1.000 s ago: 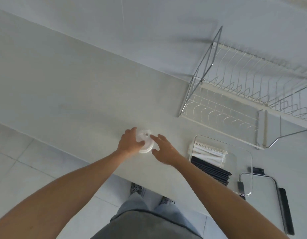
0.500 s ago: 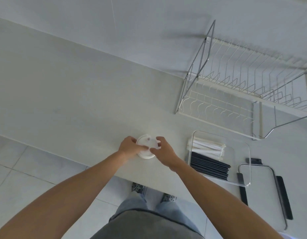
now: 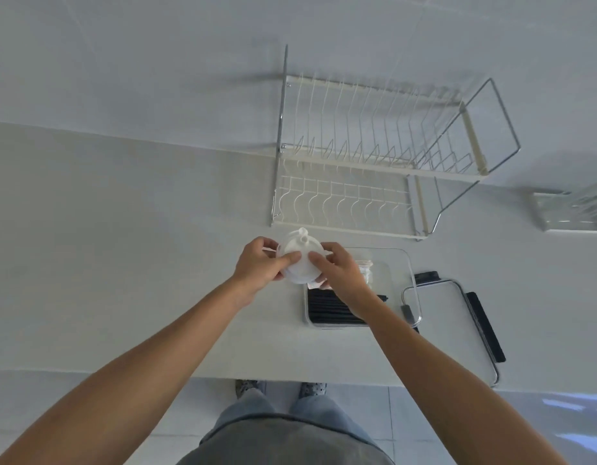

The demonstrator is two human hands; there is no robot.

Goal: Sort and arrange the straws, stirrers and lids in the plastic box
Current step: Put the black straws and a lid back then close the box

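Lids [image 3: 299, 260]: a white stack, lifted clear of the counter [image 3: 122, 250], held between both hands just left of the plastic box [image 3: 409, 273].
Left hand [image 3: 260, 266]: fingers curled round the stack's left edge, thumb pressed on its face.
Right hand [image 3: 337, 268]: fingers curled round the right edge, thumb on the face; its wrist lies over the box's left part.
Box contents: black straws [image 3: 327, 308] along the near side; pale stirrers [image 3: 366, 266] at the far side, partly hidden by the right hand. The right part appears free.
Recommended handling: judged best to keep the stack squared with even pressure from both sides, carry it over the near wall and set it flat in the free right part. A loose grip could let thin lids slide apart.
Obstructions: the box rim; the straws, which the stack should not rest on.
Surroundings: box cover [image 3: 458, 317] with black clips beside the box on the right; wire dish rack [image 3: 374, 162] behind, well apart; clear container [image 3: 572, 213] at far right.
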